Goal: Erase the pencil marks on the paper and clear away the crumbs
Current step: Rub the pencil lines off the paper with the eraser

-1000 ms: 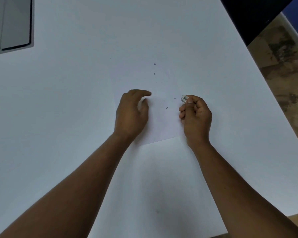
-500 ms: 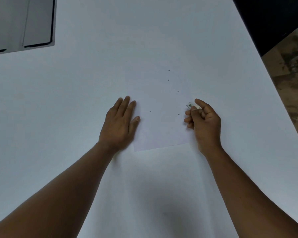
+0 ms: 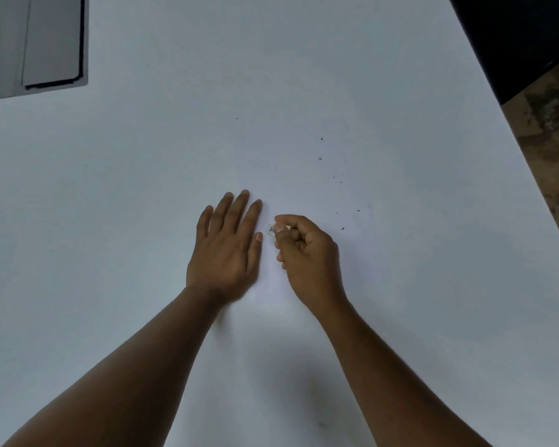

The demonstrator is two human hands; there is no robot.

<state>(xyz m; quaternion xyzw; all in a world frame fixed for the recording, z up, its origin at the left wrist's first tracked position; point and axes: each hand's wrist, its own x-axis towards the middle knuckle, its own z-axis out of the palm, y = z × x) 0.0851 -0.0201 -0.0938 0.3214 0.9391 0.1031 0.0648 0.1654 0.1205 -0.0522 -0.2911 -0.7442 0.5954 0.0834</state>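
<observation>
A single head-worn camera looks forward and steeply down from above the near edge of a white table (image 3: 110, 221), close enough that both forearms run in from the bottom corners, with the left hand (image 3: 226, 250) and right hand (image 3: 307, 256) meeting near the middle of the frame. The wide angle takes in the tabletop out to a grey panel (image 3: 46, 43) at the far left and a dark shape (image 3: 513, 37) at the far right, with brown mottled floor (image 3: 552, 140) showing beyond the table's right edge. With only this one view, no part of the scene is shared with another.
</observation>
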